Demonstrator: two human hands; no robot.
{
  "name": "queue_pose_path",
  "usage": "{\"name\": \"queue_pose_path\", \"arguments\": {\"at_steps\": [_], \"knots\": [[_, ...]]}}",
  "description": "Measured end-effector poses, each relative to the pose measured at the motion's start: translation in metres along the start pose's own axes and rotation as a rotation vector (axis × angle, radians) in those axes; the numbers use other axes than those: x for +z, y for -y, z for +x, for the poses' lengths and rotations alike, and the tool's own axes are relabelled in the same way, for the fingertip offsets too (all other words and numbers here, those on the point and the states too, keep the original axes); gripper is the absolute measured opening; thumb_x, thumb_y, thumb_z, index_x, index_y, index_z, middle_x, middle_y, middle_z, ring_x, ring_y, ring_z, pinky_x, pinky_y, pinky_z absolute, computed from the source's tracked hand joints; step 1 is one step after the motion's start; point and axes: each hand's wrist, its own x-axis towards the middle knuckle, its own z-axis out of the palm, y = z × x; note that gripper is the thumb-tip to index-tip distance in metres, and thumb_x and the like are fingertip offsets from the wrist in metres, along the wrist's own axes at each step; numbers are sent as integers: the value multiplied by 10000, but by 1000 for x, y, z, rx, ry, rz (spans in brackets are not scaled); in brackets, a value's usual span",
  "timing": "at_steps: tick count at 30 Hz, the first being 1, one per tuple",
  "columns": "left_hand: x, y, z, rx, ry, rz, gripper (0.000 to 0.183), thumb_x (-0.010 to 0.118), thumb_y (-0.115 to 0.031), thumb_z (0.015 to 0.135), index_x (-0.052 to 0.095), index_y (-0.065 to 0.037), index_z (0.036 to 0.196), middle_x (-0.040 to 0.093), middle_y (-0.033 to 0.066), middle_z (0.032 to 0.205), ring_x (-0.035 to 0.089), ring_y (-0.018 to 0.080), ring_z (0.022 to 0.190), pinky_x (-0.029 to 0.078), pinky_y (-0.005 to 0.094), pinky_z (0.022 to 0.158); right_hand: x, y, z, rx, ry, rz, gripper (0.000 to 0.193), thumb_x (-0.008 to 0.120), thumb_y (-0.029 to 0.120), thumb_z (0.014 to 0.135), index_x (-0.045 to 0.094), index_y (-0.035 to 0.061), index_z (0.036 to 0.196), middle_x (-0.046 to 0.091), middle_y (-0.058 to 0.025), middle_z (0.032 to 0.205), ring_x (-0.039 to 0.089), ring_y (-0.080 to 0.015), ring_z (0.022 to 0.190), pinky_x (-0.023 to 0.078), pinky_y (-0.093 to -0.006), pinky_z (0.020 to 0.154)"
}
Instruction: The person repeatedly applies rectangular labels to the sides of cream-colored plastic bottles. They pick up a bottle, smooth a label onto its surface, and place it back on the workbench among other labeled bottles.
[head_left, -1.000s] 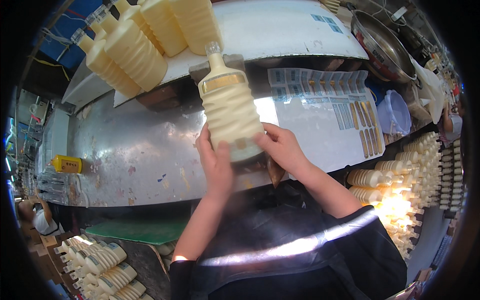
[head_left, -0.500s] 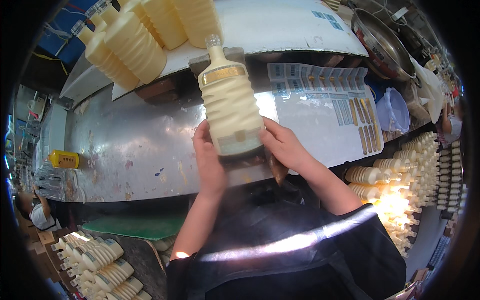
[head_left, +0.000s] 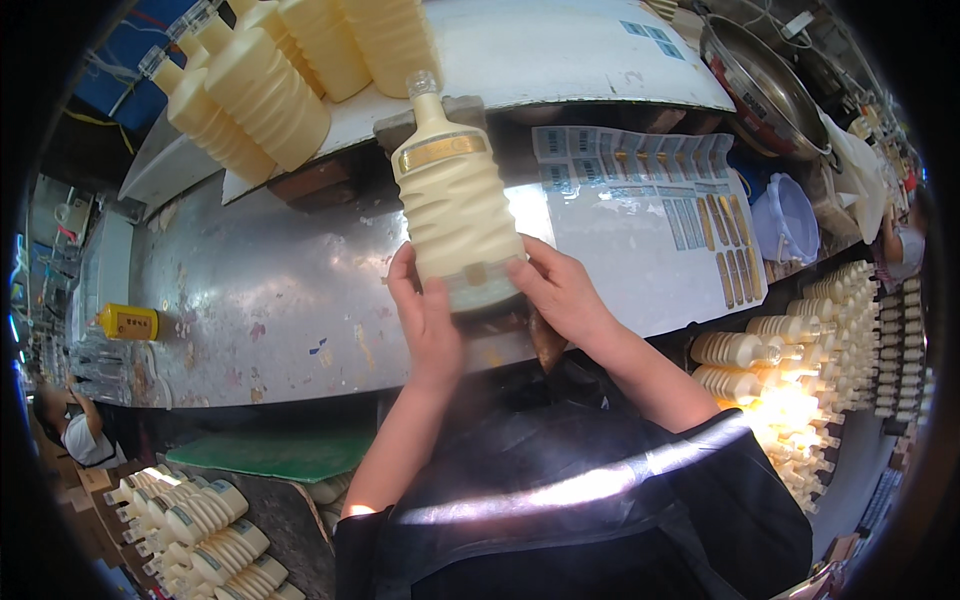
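A cream-coloured bottle (head_left: 457, 205) with rippled sides and a clear neck lies in front of me, its neck pointing away. It carries a gold band (head_left: 440, 150) below the shoulder and a pale label (head_left: 480, 286) near its base. My left hand (head_left: 428, 315) grips the lower left side, thumb on the label's left end. My right hand (head_left: 562, 292) holds the lower right side, its thumb pressing near the label's right end. Under the bottle a dark support is partly hidden. To the right, a sheet of blue and gold labels (head_left: 590, 180) lies on the metal table (head_left: 260, 290).
Several cream bottles (head_left: 270, 100) stand on a white raised shelf (head_left: 540, 60) at the back. A lilac bucket (head_left: 787, 220) and a large metal pan (head_left: 765, 85) are at the right. A yellow bottle (head_left: 130, 321) lies at the left. More bottles (head_left: 205, 530) are stacked lower left.
My left thumb has moved up onto the label's left end, and my right thumb has shifted slightly along the bottle's lower edge. The bottle stays in nearly the same place.
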Motion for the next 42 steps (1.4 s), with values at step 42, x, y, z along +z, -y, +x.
{"name": "queue_pose_path", "arguments": {"at_steps": [42], "knots": [[4,-14,5,8,23,312,907,756,-114,792,238,39,1520,416,224,1448,452,310,1361,387,439,1142,-21,65,4,-210,-21,-81,255,714,29,894,682,19,1147,705,-61,1001,685,-146,878,558,-295,801]]}}
